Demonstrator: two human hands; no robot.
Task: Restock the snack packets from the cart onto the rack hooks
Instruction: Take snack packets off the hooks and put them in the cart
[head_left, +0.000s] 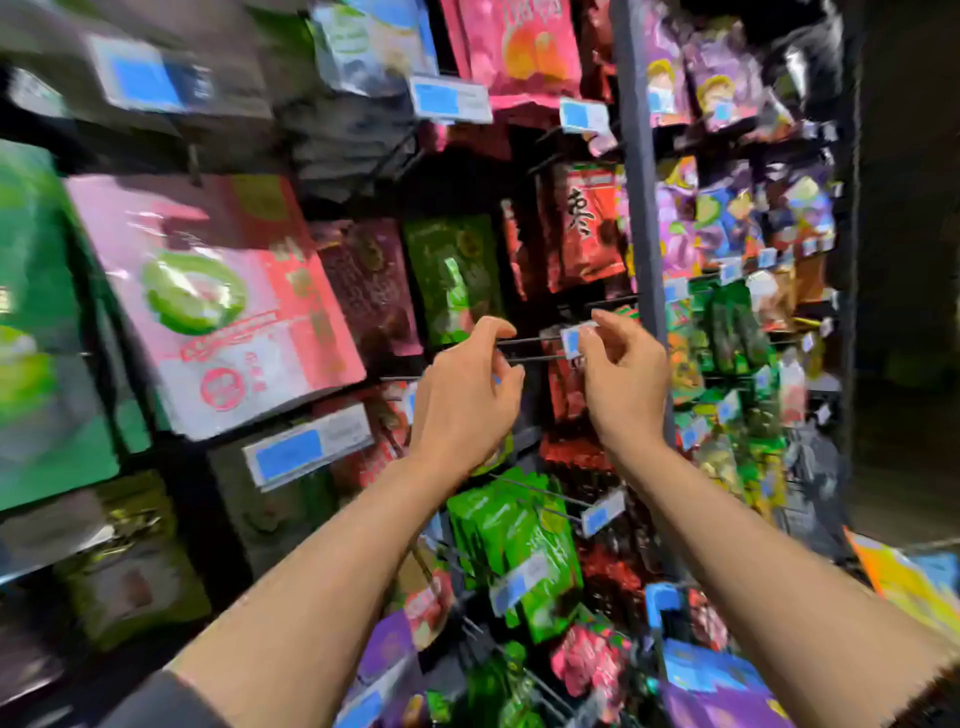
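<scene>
- The rack (641, 218) fills the view, its dark upright post rising just right of the bare hook.
- Snack packets hang all round that hook: a large pink packet (218, 306) well to its left, a green packet (457, 280) just above it, a red packet (584, 228) above its tip.
- The left hand (462, 400) is at the hook's rear stretch, fingers curled round the wires; whether they pinch a packet cannot be told.
- The right hand (621, 374) pinches the price tag (574, 340) at the hook's tip.
- The hook (530, 349), two dark wires, runs roughly left to right between both hands; no packet shows on it, and neither hand visibly holds one.
</scene>
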